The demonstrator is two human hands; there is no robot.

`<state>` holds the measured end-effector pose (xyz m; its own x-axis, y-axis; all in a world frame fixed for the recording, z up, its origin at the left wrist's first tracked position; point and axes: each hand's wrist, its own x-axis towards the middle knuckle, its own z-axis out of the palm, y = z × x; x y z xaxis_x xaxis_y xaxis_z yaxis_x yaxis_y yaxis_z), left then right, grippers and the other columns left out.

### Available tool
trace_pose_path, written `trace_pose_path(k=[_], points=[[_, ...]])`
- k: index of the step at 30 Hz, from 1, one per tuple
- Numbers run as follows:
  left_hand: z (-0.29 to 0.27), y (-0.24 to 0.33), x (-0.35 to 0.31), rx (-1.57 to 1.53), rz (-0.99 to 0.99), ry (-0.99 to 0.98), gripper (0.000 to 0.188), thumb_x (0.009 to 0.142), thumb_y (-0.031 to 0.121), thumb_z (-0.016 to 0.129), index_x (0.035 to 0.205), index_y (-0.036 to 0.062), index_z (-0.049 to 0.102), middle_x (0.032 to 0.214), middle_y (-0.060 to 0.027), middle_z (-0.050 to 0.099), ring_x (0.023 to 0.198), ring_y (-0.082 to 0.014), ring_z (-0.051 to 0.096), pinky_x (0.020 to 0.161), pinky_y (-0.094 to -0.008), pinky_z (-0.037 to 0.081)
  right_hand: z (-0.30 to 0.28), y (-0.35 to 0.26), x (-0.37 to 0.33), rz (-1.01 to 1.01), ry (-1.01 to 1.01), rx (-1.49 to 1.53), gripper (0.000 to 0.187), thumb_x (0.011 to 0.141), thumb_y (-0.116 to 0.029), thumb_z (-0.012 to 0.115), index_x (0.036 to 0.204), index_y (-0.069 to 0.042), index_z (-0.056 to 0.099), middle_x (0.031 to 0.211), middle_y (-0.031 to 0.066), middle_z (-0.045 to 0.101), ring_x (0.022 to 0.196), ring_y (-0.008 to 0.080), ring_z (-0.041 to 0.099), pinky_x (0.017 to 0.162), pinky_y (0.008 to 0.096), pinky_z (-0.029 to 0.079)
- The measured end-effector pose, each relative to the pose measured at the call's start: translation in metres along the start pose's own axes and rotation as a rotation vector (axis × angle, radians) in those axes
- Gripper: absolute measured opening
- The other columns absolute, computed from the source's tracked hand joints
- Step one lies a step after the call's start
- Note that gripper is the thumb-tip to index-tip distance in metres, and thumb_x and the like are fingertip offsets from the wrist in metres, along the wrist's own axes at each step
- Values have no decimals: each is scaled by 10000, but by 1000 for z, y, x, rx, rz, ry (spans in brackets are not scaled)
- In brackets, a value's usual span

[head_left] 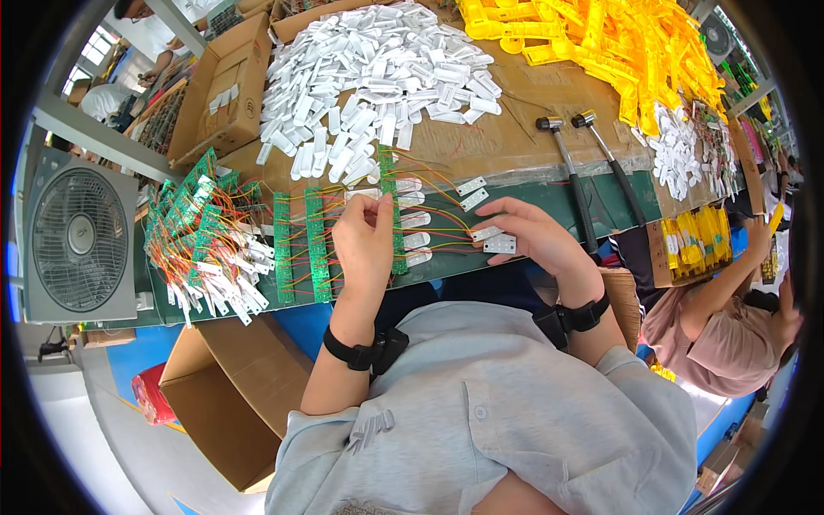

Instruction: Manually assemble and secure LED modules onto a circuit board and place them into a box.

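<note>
A green circuit board strip [398,236] lies upright in front of me, with red and yellow wires running right from it. My left hand [365,239] is closed in a pinch at the strip's left edge; its fingertips hide what they hold, if anything. White rounded plastic pieces [416,239] lie in a column beside the strip. At the wire ends are small white plates with holes [499,245]. My right hand [545,243] is beside the lower plates, fingers apart and curved around them. Two more green strips [318,245] [283,249] lie to the left of my left hand.
White plastic pieces [386,64] are heaped at the back, yellow parts [592,43] at the back right. Two hammers [573,180] [614,163] lie right. Wired boards [206,232] are piled left, near a fan [81,236]. A co-worker [730,318] sits at right.
</note>
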<state>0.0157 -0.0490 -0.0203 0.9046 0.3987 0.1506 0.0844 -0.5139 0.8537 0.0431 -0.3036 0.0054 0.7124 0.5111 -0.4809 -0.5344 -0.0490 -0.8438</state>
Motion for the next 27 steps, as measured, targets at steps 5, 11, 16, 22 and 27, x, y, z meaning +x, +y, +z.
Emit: trace_pose_path(k=[5,11,16,22,27], points=[[-5,-6,-1,241,79,118,255,875,220,713,728,36,617,681,-99,604,680,-272,589,613,-414,464,7,-5,-2,-58,209,-311,322,967,-209,549,1229,-22,556,1092,117,671,948,199,662,753,356,575],[-11,6,-1,425,425,292,175,810,161,755,783,63,612,800,-88,598,814,-309,561,698,-420,464,-7,-15,14,-339,397,-938,245,932,-167,591,1084,22,627,925,133,692,772,216,648,721,334,531],[4,32,-29,201,591,-264,207,748,141,783,833,39,623,879,-118,581,882,-310,547,762,-423,457,-32,-38,70,-518,449,-1083,227,896,-171,634,1028,10,668,904,161,706,777,257,664,731,345,521],[35,30,-43,352,661,-349,226,715,166,792,842,56,640,875,-91,555,872,-284,532,752,-396,467,-43,-60,144,-557,768,-1342,203,814,-186,690,991,-87,681,995,170,630,966,360,619,772,429,532],[34,23,-42,309,654,-399,203,730,134,775,872,76,642,887,-60,556,886,-264,533,746,-394,446,-59,-55,145,-676,757,-1541,183,763,-86,705,932,-80,637,1011,141,545,1009,347,546,825,430,505]])
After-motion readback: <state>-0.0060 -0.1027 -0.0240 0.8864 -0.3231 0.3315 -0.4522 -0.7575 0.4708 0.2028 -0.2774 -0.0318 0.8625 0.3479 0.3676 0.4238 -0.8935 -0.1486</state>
